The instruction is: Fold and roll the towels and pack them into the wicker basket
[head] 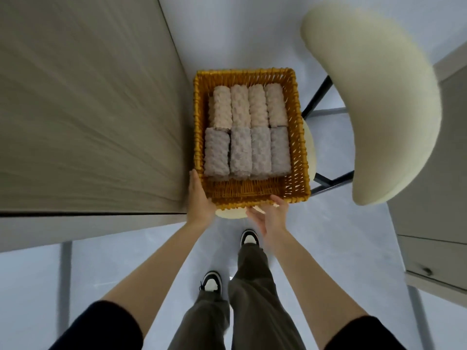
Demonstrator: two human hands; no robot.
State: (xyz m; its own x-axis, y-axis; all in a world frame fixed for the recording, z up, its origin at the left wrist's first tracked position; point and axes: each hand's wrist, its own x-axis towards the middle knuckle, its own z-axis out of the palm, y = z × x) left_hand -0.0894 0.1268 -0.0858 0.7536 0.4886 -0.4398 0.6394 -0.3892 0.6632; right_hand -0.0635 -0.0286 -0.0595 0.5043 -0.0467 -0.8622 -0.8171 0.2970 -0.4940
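Note:
A golden wicker basket [302, 157] rests on a cream chair seat [230, 213]. Inside it lie two rows of rolled towels: several pale pink rolls [249, 106] at the far end and several grey rolls [242, 152] in front of them. A strip of bare basket floor shows at the near end. My left hand [199, 198] lies flat against the basket's near left corner, fingers straight along the wall. My right hand [271, 215] is at the near rim, palm turned up, fingers spread and relaxed, fingertips touching the rim.
A beige table top [88, 109] runs close along the basket's left side. The chair's curved cream backrest [379, 97] stands to the right, a pale cabinet [442, 198] beyond it. My legs and shoes [212, 282] stand on the light floor below.

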